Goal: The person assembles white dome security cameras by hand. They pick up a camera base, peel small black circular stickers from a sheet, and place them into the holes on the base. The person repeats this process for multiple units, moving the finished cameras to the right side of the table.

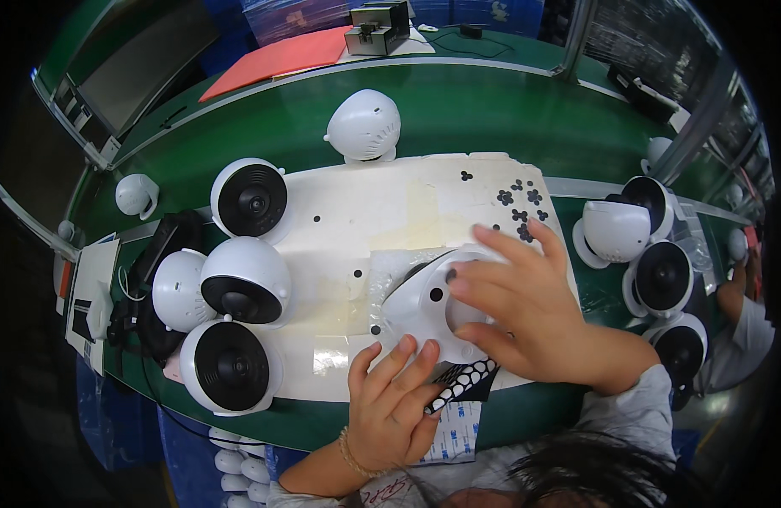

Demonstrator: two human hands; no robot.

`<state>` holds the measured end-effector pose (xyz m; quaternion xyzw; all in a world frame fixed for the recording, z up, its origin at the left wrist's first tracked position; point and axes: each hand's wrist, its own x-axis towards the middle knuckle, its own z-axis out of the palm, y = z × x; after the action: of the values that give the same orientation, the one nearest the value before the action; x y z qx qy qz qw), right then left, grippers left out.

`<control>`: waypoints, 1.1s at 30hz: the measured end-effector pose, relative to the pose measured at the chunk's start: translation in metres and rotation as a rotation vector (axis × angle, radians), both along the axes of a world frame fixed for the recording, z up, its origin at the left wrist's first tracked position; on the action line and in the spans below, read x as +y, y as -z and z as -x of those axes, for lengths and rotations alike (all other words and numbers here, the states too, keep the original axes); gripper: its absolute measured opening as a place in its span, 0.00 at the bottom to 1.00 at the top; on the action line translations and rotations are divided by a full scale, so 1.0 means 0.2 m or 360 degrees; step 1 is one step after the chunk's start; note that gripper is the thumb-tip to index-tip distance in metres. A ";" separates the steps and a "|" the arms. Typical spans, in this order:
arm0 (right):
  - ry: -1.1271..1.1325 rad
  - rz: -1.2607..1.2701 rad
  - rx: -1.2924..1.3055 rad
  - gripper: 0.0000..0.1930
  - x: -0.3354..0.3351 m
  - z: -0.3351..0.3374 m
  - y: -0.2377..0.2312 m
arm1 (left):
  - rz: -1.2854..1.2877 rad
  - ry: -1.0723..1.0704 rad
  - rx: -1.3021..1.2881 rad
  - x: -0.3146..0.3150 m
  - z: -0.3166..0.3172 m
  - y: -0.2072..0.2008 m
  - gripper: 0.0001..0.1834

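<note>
White plastic is seen on the camera (409, 315) laid on the pale board (322, 254), just off centre toward four o'clock. Over it, the right hand (538, 317) is spread, fingers apart, with a black dot (451, 275) at one fingertip. Toward six o'clock, the left hand (392, 415) is placed at its near edge; whether the spotted strip (463, 384) is gripped cannot be told. Four more cameras (245, 275) are grouped toward nine o'clock.
</note>
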<state>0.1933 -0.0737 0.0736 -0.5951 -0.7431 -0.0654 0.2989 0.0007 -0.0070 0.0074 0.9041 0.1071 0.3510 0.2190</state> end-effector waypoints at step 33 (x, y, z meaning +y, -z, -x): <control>-0.0064 -0.0194 0.0244 0.18 -0.20 -0.02 0.26 | 0.0137 -0.0011 -0.0165 0.02 -0.02 0.00 0.14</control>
<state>0.1980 -0.1145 0.0211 -0.5641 -0.7245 -0.0587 0.3918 0.0051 -0.0036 0.0071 0.8741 0.1137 0.3931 0.2617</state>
